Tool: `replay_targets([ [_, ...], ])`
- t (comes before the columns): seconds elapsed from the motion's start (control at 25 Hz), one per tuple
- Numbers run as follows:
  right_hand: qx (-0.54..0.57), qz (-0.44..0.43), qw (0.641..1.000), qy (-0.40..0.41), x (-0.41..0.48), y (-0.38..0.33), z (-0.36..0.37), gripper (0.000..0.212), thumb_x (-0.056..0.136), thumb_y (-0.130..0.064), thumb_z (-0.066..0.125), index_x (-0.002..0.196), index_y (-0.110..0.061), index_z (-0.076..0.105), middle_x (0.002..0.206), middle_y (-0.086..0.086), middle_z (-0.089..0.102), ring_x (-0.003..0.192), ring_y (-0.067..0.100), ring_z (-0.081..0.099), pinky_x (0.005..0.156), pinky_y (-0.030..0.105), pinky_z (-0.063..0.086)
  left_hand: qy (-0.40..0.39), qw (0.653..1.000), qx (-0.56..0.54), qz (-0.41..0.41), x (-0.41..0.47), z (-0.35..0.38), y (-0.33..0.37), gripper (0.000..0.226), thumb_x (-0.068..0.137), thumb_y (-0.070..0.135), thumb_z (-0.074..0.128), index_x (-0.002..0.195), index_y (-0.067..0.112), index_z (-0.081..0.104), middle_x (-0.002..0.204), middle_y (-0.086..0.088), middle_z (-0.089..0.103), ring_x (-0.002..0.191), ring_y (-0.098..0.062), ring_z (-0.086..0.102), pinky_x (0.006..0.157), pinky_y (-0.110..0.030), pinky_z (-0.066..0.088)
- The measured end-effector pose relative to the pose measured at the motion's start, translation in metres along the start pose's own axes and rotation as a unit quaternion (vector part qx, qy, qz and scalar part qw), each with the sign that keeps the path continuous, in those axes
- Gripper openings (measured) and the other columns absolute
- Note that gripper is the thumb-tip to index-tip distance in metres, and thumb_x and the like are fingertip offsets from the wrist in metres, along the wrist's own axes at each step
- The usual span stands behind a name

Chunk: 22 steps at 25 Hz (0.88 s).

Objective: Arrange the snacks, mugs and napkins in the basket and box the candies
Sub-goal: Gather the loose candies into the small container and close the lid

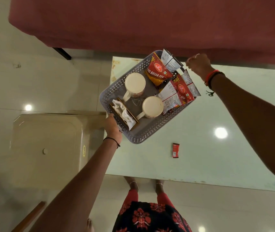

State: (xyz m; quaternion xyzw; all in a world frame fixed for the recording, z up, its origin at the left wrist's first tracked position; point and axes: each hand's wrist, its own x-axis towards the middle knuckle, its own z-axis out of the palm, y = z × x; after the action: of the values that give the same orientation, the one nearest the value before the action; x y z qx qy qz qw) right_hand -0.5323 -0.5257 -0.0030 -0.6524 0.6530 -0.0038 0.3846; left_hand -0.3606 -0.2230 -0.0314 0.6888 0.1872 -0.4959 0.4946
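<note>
Over the pale glass table (233,114) | grey perforated plastic basket (116,84) holds two cream mugs (135,82), red snack packets (158,71), white napkins (122,108) – arranging looks done | left hand (112,126) clamped on basket's near end, right hand (198,64) at far end, grip unclear | small red candy wrapper (175,150) on table, unboxed

Glass table (233,156); small, perhaps candy, packet (175,150).

Red snack packet (158,72) in the basket reads "BHUJIA SEV" (first word's start hidden)
</note>
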Motion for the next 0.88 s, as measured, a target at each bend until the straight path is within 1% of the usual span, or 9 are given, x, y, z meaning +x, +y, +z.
replay_targets([
  [0.08, 0.046, 0.022, 0.996, -0.076, 0.003, -0.005, 0.006, 0.028, 0.097, -0.018, 0.045, 0.079, -0.002, 0.059, 0.086, 0.013, 0.06, 0.074, 0.015, 0.055, 0.073, 0.03, 0.044, 0.033, 0.999, 0.037, -0.001, 0.003, 0.001, 0.0, 0.02, 0.096, 0.016, 0.039, 0.111, 0.015, 0.051, 0.114, -0.006, 0.054, 0.104, -0.02, 0.051, 0.097, -0.039, 0.044],
  [0.16, 0.063, 0.027, 0.992, -0.101, 0.002, -0.01, 0.009, 0.034, 0.099, -0.023, 0.044, 0.067, -0.012, 0.043, 0.07, 0.004, 0.047, 0.062, 0.013, 0.045, 0.064, 0.026, 0.04, 0.064, 0.996, 0.056, 0.008, 0.006, 0.003, 0.0, 0.022, 0.092, 0.001, 0.035, 0.106, 0.011, 0.049, 0.11, -0.01, 0.053, 0.1, -0.022, 0.052, 0.099, -0.042, 0.045],
  [0.36, 0.054, 0.035, 0.991, -0.117, 0.002, -0.011, 0.008, 0.031, 0.1, -0.017, 0.042, 0.068, -0.015, 0.043, 0.07, 0.001, 0.046, 0.061, 0.01, 0.044, 0.063, 0.024, 0.041, 0.104, 0.989, 0.108, 0.011, 0.016, 0.005, 0.002, 0.02, 0.092, -0.002, 0.034, 0.105, 0.008, 0.046, 0.112, -0.016, 0.051, 0.1, -0.024, 0.05, 0.102, -0.042, 0.045],
  [0.48, 0.085, 0.052, 0.988, -0.118, -0.005, -0.008, 0.006, 0.032, 0.098, -0.013, 0.044, 0.066, -0.011, 0.043, 0.069, 0.004, 0.047, 0.062, 0.013, 0.046, 0.06, 0.024, 0.041, 0.127, 0.98, 0.152, 0.028, 0.018, 0.008, 0.005, 0.029, 0.094, 0.002, 0.033, 0.119, 0.0, 0.049, 0.131, -0.021, 0.052, 0.107, -0.026, 0.052, 0.104, -0.039, 0.043],
  [0.56, 0.102, 0.062, 0.986, -0.121, -0.013, -0.003, 0.005, 0.033, 0.098, -0.012, 0.045, 0.065, -0.011, 0.042, 0.069, 0.004, 0.048, 0.061, 0.014, 0.047, 0.064, 0.028, 0.043, 0.148, 0.967, 0.2, 0.047, 0.017, 0.008, 0.011, 0.036, 0.094, 0.003, 0.035, 0.128, -0.004, 0.046, 0.135, -0.021, 0.051, 0.119, -0.033, 0.053, 0.107, -0.043, 0.042],
  [0.64, 0.119, 0.071, 0.984, -0.112, -0.025, 0.005, 0.004, 0.034, 0.098, -0.011, 0.046, 0.064, -0.009, 0.041, 0.067, 0.005, 0.05, 0.059, 0.012, 0.048, 0.06, 0.025, 0.044, 0.143, 0.962, 0.224, 0.057, 0.013, 0.004, 0.016, 0.037, 0.091, 0.001, 0.036, 0.126, -0.003, 0.048, 0.13, -0.021, 0.053, 0.117, -0.036, 0.055, 0.104, -0.048, 0.045],
  [0.76, 0.156, 0.08, 0.978, -0.112, -0.046, 0.016, -0.006, 0.031, 0.096, -0.008, 0.048, 0.066, -0.009, 0.044, 0.072, 0.007, 0.055, 0.067, 0.017, 0.054, 0.064, 0.027, 0.049, 0.133, 0.964, 0.221, 0.069, 0.0, -0.003, 0.026, 0.029, 0.089, -0.001, 0.035, 0.109, 0.005, 0.055, 0.096, -0.014, 0.06, 0.077, -0.026, 0.06, 0.088, -0.045, 0.055],
  [0.8, 0.161, 0.078, 0.977, -0.118, -0.055, 0.019, -0.014, 0.027, 0.095, -0.007, 0.049, 0.068, -0.01, 0.046, 0.079, 0.008, 0.057, 0.076, 0.02, 0.055, 0.074, 0.033, 0.051, 0.139, 0.96, 0.229, 0.083, -0.008, -0.004, 0.031, 0.028, 0.088, -0.002, 0.035, 0.105, 0.006, 0.056, 0.083, -0.008, 0.058, 0.066, -0.019, 0.054, 0.074, -0.035, 0.057],
  [0.88, 0.166, 0.082, 0.975, -0.123, -0.075, 0.025, -0.031, 0.018, 0.093, -0.003, 0.049, 0.076, -0.009, 0.052, 0.091, 0.01, 0.056, 0.086, 0.024, 0.054, 0.087, 0.039, 0.05, 0.152, 0.95, 0.25, 0.109, -0.027, -0.005, 0.039, 0.02, 0.088, -0.003, 0.036, 0.09, 0.006, 0.054, 0.069, -0.002, 0.049, 0.056, -0.014, 0.047, 0.044, -0.02, 0.046],
])
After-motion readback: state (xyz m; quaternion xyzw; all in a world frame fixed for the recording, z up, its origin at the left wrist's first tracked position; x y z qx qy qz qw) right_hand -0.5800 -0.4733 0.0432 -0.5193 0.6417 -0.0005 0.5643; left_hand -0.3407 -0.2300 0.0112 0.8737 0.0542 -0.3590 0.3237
